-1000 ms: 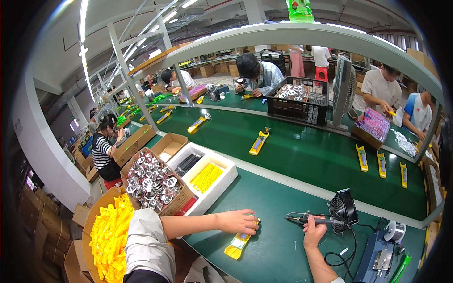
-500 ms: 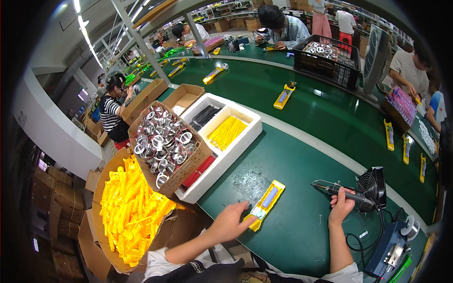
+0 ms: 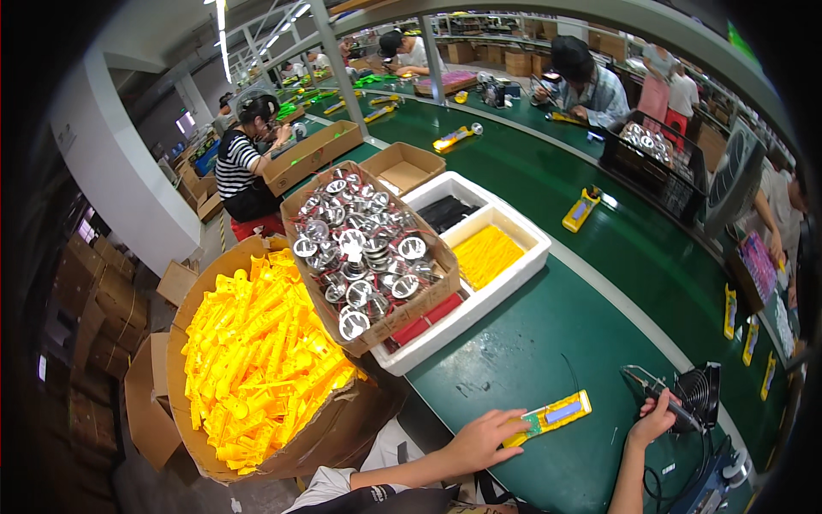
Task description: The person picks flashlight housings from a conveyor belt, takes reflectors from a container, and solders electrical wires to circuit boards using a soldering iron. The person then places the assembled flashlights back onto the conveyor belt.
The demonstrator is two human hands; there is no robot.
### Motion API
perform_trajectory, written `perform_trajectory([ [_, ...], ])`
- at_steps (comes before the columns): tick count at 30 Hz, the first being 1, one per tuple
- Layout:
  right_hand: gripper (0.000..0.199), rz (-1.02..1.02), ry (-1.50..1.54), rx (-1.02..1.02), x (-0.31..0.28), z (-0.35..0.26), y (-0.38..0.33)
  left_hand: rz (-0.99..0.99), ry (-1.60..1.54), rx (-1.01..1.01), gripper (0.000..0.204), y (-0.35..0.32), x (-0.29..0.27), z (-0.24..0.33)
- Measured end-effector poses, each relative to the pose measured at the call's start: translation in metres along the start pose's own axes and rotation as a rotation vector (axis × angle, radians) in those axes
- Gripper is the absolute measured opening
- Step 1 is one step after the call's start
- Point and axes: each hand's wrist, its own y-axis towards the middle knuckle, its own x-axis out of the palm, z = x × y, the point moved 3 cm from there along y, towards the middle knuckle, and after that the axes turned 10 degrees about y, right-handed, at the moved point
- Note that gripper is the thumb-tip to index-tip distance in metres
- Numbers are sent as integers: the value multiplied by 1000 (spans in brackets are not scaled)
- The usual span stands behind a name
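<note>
My left hand [image 3: 486, 441] has its thumb and fingers around the near left end of a yellow plastic casing [image 3: 585, 405] lying on the green bench. Inside the casing sit a blue-violet cylindrical battery [image 3: 562, 412] and a small green circuit board [image 3: 533, 422], which my fingertips partly cover. At the right, my right hand [image 3: 653, 421] is closed around the handle of a soldering iron [image 3: 683, 416]. Its metal tip points far left, well away from the casing. A thin dark wire [image 3: 570, 370] lies on the bench beyond the casing.
A carton of yellow casings [image 3: 257, 368] stands left. Beside it, a cardboard box of shiny reflector cups [image 3: 364, 257] overlaps a white foam tray [image 3: 514, 278] of sorted wires. A small black fan [image 3: 704, 390] stands behind my right hand. Beyond runs a green conveyor [image 3: 514, 184] carrying casings.
My view has swung left, shifting the scene rightward. The casing now lies more sideways, with my left hand still at its end. My right hand keeps hold of the soldering iron.
</note>
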Motion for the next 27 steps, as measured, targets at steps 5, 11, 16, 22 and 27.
perform_trajectory([
  [5,17,4,-8,-4,-1,6,0,84,40,138,28,-6,-48,0],
  [11,16,-13,5,2,-7,7,5,691,364,-330,8,-4,-210,-40],
  [16,15,-25,4,6,-6,10,6,515,725,-319,19,6,-251,-81],
  [22,15,-21,51,78,1,4,3,93,737,-229,12,29,-240,-107],
  [27,15,-28,38,55,-1,0,2,452,844,-253,10,24,-254,-89],
])
